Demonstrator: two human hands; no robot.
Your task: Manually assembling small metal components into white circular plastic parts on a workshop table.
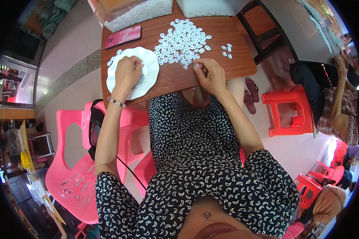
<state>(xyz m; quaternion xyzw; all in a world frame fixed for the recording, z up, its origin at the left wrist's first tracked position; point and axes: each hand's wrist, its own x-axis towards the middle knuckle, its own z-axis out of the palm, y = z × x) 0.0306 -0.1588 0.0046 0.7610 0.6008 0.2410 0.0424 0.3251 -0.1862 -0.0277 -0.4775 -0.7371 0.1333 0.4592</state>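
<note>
A pile of several small white plastic pieces (182,42) lies spread on the brown wooden table (223,63). My right hand (209,75) rests at the near edge of that pile, with one white piece (196,65) pinched in its fingertips. My left hand (128,73) lies curled on a white scalloped plate (147,63) to the left; what is under its fingers is hidden. A few white pieces (115,57) sit by the plate's far left rim, and a small separate group of pieces (227,48) lies to the right of the pile.
A pink phone (123,36) lies at the table's far left, behind it a clear bag of white pieces (131,14). Pink plastic chairs (73,175) stand to my left, a red stool (289,111) to the right. Another person (335,99) sits at the right edge. Sandals (250,93) lie on the floor.
</note>
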